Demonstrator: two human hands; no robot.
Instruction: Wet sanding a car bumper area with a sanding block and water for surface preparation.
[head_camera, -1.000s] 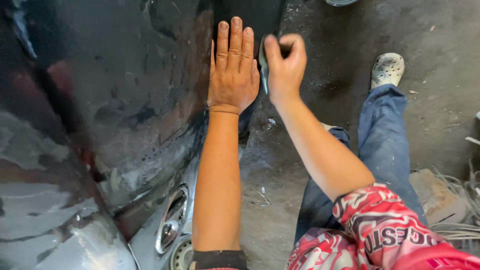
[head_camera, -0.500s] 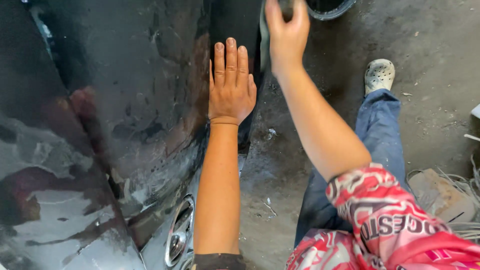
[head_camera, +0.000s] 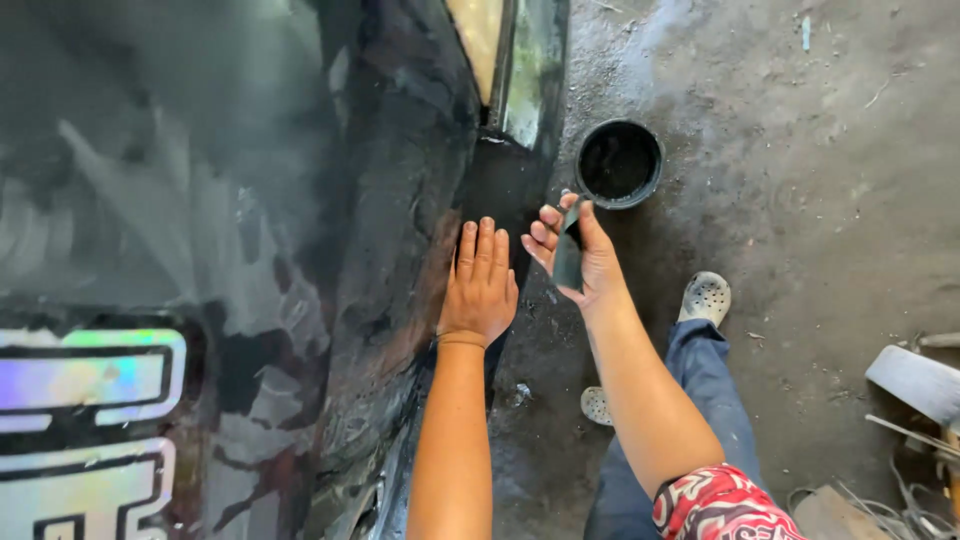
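Left hand (head_camera: 480, 285): laid flat, fingers straight and together, palm pressed against the dark, wet-looking car body panel (head_camera: 330, 200); it grips nothing.

Right hand (head_camera: 575, 255): curled around a small dark flat piece, seemingly a sheet of sanding paper (head_camera: 568, 262), pinched between thumb and bent fingers. The hand hangs in the air just beside the panel's edge, near the left hand but not touching it.

Car body panel: glossy black with streaks and reddish-brown patches, filling the left half of the view; a pale yellowish strip (head_camera: 482, 35) shows at its upper edge.

Black round tub (head_camera: 619, 163): stands on the ground just beyond the right hand, open, its inside dark; contents cannot be made out.

Iridescent lettering sticker (head_camera: 85, 385): on the panel's lower left.

Ground (head_camera: 820, 180): grey, dusty concrete, damp and dark near the car.

Person's leg: blue jeans (head_camera: 705, 375), pale perforated clog (head_camera: 706, 297) on the foot; a second clog (head_camera: 597, 405) shows behind the right forearm. Red patterned garment (head_camera: 720, 505) at the bottom edge.

Lower right corner: tangled wires and scrap pieces (head_camera: 905, 470).
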